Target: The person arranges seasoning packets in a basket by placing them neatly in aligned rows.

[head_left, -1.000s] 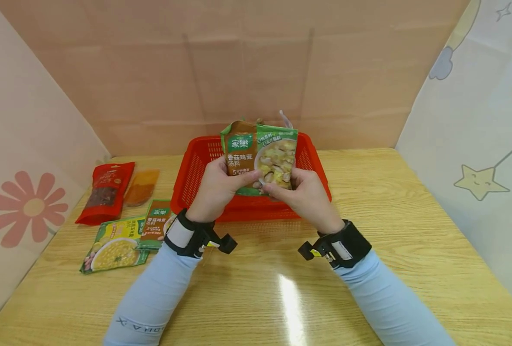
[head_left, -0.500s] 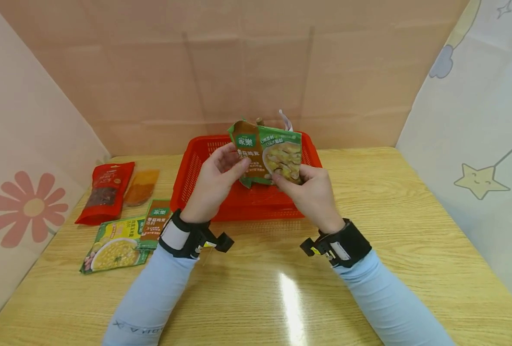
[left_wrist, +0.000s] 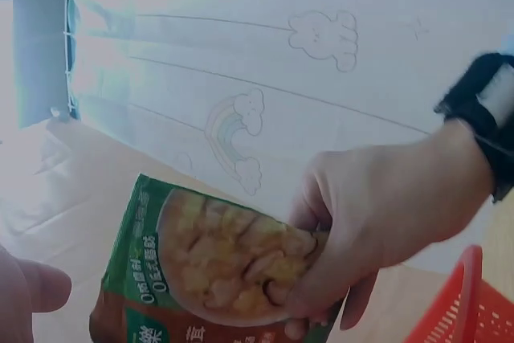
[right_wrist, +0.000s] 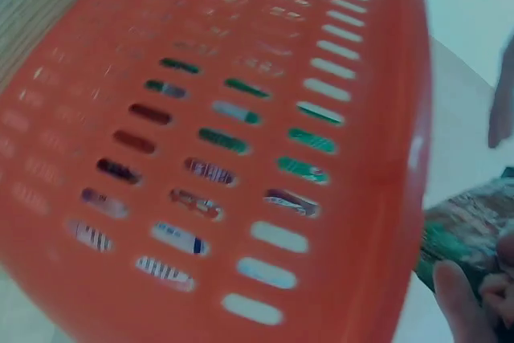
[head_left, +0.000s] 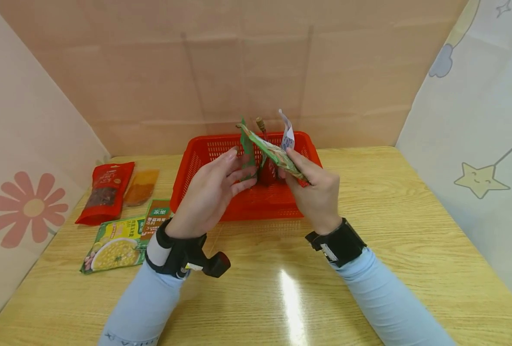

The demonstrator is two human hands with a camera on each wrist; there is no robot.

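My right hand (head_left: 318, 192) pinches a green and brown soup packet (head_left: 273, 151) by one end, above the red basket (head_left: 238, 211). In the head view the packet is turned nearly edge-on; the left wrist view shows its printed front (left_wrist: 233, 255) with a bowl of soup pictured on it. Apart from the packet, my left hand (head_left: 206, 194) hovers over the basket's left part with its fingers spread and nothing in them. Inside the basket stand a green packet (head_left: 247, 146), a dark red bottle with a tan cap (head_left: 261, 124) and a white packet (head_left: 287, 137).
On the table to the left lie a red pouch (head_left: 106, 192), an orange-filled clear packet (head_left: 141, 187), a yellow soup packet (head_left: 117, 247) and a brown-green soup packet (head_left: 155, 221). Patterned side walls and a plain back sheet (head_left: 247, 72) enclose the wooden table (head_left: 394, 226).
My left hand has let go of the soup packet and drawn back to the left, fingers opening. The right hand has turned the packet from face-on to nearly edge-on.
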